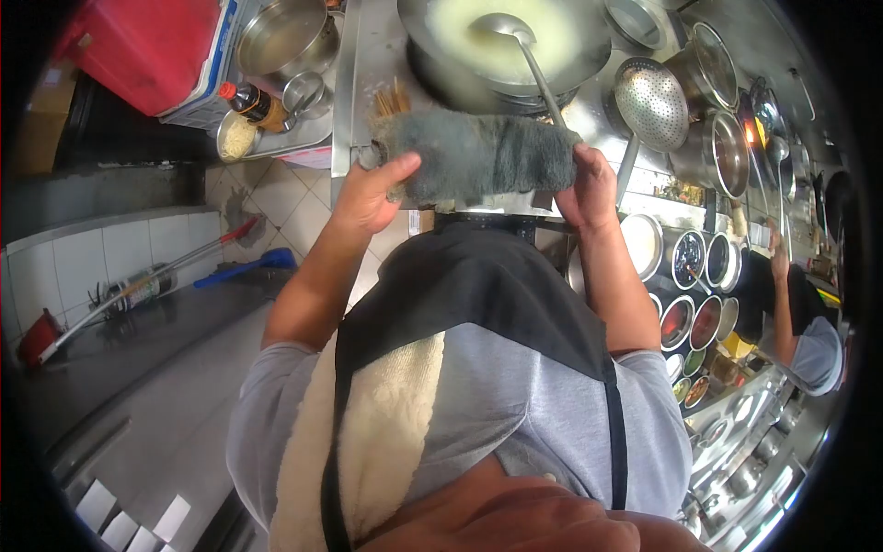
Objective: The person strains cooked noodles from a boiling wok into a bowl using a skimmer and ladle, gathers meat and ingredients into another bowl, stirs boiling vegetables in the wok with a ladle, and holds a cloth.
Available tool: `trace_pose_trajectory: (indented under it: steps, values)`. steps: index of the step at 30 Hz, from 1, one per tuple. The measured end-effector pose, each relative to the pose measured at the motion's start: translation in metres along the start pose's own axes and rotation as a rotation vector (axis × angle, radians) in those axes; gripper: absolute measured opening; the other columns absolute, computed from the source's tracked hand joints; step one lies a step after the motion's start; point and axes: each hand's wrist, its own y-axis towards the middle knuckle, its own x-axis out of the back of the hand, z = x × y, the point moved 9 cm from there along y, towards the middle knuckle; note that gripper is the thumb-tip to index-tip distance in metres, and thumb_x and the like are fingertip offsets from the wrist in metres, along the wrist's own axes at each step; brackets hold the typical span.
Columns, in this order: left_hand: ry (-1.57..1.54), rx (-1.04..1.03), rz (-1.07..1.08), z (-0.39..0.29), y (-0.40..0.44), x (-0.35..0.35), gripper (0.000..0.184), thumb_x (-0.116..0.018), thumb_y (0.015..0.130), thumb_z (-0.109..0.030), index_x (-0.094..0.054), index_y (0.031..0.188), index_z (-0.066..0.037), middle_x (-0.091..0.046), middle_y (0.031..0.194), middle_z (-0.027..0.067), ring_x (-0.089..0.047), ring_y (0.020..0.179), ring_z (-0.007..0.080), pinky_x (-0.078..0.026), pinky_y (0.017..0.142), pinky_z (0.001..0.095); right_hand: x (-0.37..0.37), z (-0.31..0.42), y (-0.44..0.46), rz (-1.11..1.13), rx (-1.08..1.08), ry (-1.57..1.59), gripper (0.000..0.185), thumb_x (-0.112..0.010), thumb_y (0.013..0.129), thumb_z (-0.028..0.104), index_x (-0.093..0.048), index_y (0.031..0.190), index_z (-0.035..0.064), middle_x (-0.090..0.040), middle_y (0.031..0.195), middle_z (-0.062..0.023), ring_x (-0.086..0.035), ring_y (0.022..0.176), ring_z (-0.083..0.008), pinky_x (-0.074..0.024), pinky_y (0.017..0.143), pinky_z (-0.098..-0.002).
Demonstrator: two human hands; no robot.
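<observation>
A dark grey folded cloth (pixel 487 156) is stretched between my two hands, in front of my black apron. My left hand (pixel 382 189) grips its left end, thumb on top. At the right end my right hand (pixel 593 189) is closed on the cloth. Just beyond the cloth stands a large wok (pixel 593 60) of pale, cloudy liquid. A ladle (pixel 535 69) rests in the wok, its handle reaching down to the cloth near my right hand. The fingers beneath the cloth are hidden.
A perforated skimmer (pixel 651 104) lies right of the wok, with pots (pixel 727 152) beyond. Sauce containers (pixel 678 319) line the right side, near a co-worker (pixel 809 340). At the left are a pot (pixel 287 41), a sauce bottle (pixel 253 106) and a red box (pixel 138 46).
</observation>
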Motion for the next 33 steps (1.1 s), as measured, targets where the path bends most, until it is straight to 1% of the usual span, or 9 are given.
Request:
trace_pose_trajectory:
  steps: [8,12,14,19,21,23,24,27,33]
  values:
    - [0.339,-0.103,-0.038,-0.041,-0.004,0.014,0.042,-0.064,0.092,-0.001,-0.056,0.134,0.001,-0.065,0.125,0.0122,-0.063,0.115,0.0238,-0.049,0.102,0.0404,0.031,-0.017,0.003,-0.106,-0.051,-0.498,0.026,-0.065,0.087,0.003,-0.059,0.112,0.0030,-0.066,0.103,-0.0067,-0.063,0.085,-0.0122,-0.0474,0.070,-0.0244]
    - [0.585,-0.284,0.174,-0.085,-0.019,-0.015,0.040,-0.064,0.093,-0.002,-0.057,0.133,0.003,-0.068,0.120,0.0127,-0.065,0.112,0.0225,-0.049,0.102,0.0384,0.032,0.012,-0.007,-0.008,-0.076,-0.720,0.038,-0.071,0.080,0.002,-0.058,0.115,0.0025,-0.064,0.111,-0.0075,-0.061,0.098,-0.0142,-0.0490,0.084,-0.0294]
    - [1.065,-0.194,0.257,-0.098,-0.016,-0.025,0.041,-0.066,0.094,-0.006,-0.056,0.132,0.006,-0.070,0.115,0.0140,-0.066,0.110,0.0212,-0.051,0.098,0.0361,-0.018,0.031,-0.019,0.167,-0.044,-0.824,0.059,-0.077,0.072,0.003,-0.054,0.127,-0.0002,-0.060,0.123,-0.0114,-0.057,0.117,-0.0178,-0.0454,0.101,-0.0325]
    - [1.059,0.113,0.114,-0.107,-0.024,-0.123,0.043,-0.078,0.087,-0.021,-0.067,0.124,0.000,-0.072,0.109,0.0093,-0.067,0.101,0.0141,-0.054,0.088,0.0305,-0.162,0.027,-0.020,0.692,0.382,-1.187,0.091,-0.085,0.068,0.017,-0.044,0.148,0.0041,-0.051,0.149,-0.0124,-0.048,0.137,-0.0278,-0.0361,0.115,-0.0394]
    - [1.478,0.069,0.183,-0.115,-0.024,-0.148,0.043,-0.077,0.084,-0.008,-0.065,0.123,0.005,-0.072,0.107,0.0087,-0.068,0.094,0.0146,-0.053,0.086,0.0292,-0.180,0.007,-0.010,0.750,0.404,-1.131,0.075,-0.085,0.072,0.017,-0.055,0.140,0.0067,-0.062,0.136,-0.0092,-0.058,0.124,-0.0212,-0.0434,0.107,-0.0353]
    - [1.410,0.012,0.204,-0.127,-0.030,-0.148,0.040,-0.078,0.084,-0.007,-0.068,0.121,0.002,-0.073,0.105,0.0079,-0.068,0.086,0.0128,-0.054,0.081,0.0283,-0.180,-0.025,0.004,0.790,0.095,-1.073,0.055,-0.083,0.077,0.015,-0.065,0.128,0.0053,-0.072,0.114,-0.0067,-0.064,0.103,-0.0145,-0.0494,0.095,-0.0314]
    - [1.393,-0.001,0.124,-0.140,-0.041,-0.153,0.040,-0.078,0.083,-0.007,-0.067,0.121,0.002,-0.073,0.104,0.0085,-0.068,0.087,0.0130,-0.054,0.081,0.0289,-0.180,-0.028,0.007,0.743,0.166,-1.013,0.033,-0.082,0.080,0.014,-0.072,0.110,0.0030,-0.075,0.093,-0.0026,-0.063,0.086,-0.0096,-0.0516,0.084,-0.0291]
    - [1.218,-0.030,0.022,-0.169,-0.057,-0.129,0.042,-0.077,0.081,-0.002,-0.066,0.121,0.005,-0.073,0.103,0.0112,-0.070,0.088,0.0159,-0.055,0.082,0.0308,-0.148,-0.049,0.013,0.697,-0.140,-1.169,0.028,-0.082,0.080,0.014,-0.074,0.104,0.0019,-0.075,0.088,-0.0030,-0.064,0.083,-0.0100,-0.0519,0.082,-0.0291]
    - [0.805,-0.107,0.216,-0.190,-0.048,-0.062,0.036,-0.070,0.083,-0.001,-0.065,0.118,0.006,-0.072,0.108,0.0109,-0.068,0.101,0.0182,-0.053,0.088,0.0303,-0.084,-0.046,0.010,0.604,-0.139,-1.194,0.026,-0.078,0.081,0.010,-0.074,0.105,-0.0006,-0.074,0.089,-0.0038,-0.065,0.084,-0.0105,-0.0510,0.083,-0.0275]
